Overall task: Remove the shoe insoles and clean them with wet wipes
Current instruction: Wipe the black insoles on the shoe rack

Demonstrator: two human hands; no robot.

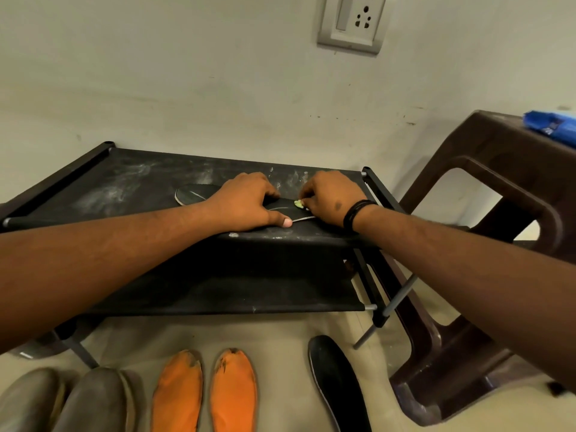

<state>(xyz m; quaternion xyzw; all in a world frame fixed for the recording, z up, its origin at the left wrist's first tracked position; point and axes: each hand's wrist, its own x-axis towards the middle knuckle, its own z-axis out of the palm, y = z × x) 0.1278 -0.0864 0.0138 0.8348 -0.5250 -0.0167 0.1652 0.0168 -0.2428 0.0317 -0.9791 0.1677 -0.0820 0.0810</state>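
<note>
A black insole (pixel 194 193) lies flat on the top shelf of a black shoe rack (pixel 103 188). My left hand (pixel 246 204) rests on its middle and holds it down, thumb stretched along the near edge. My right hand (pixel 330 198) pinches a small crumpled greenish wipe (pixel 299 203) against the insole's right end. A second black insole (pixel 336 378) lies on the floor in front of the rack. The blue wet-wipe pack (pixel 551 124) sits on a brown plastic stool (pixel 498 169) at the right.
Two orange insoles (pixel 205 391) and a pair of grey-brown shoes (pixel 68 400) lie on the floor at the bottom. The rack's top is dusty with white smears. A wall with a socket plate (pixel 353 21) stands close behind.
</note>
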